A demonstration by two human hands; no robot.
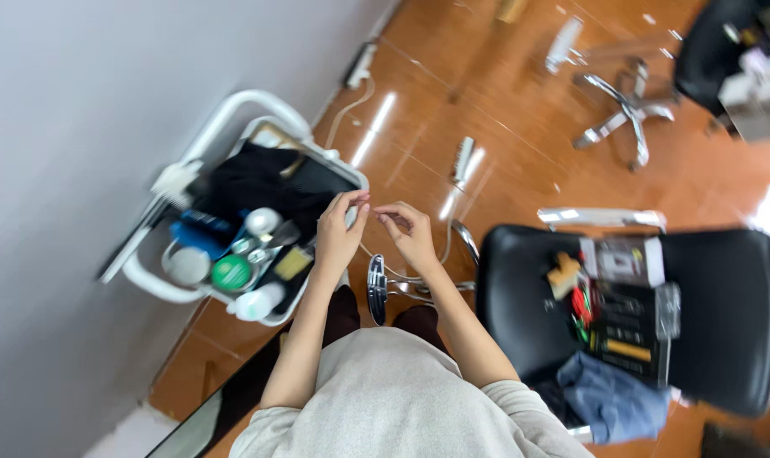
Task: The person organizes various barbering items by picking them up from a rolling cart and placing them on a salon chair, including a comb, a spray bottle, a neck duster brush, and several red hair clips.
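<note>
Whatever sits between the two hands is too small and blurred to make out; the fingertips of both meet in the air above the floor, just right of a white trolley. The left hand (341, 231) has its grip pinched, thumb and forefinger drawn together at the top, the other fingers curled loosely below. The right hand (409, 233) mirrors it, its grip also narrowed to a pinch, fingertips turned toward the left hand and nearly touching it (whether either grip truly holds something, I cannot tell).

Just left of the left hand stands the white trolley (232, 106), its tray crowded with a black cloth (253, 182), a green round lid (231, 272), a white bottle (256, 303) and other small containers. To the right, well apart from the hands, a black chair seat (724, 297) carries a black case of tools (627, 326) and a blue cloth (614, 399). The orange tiled floor (521, 119) runs far behind, with a chrome chair base (622, 119) at the far right.
</note>
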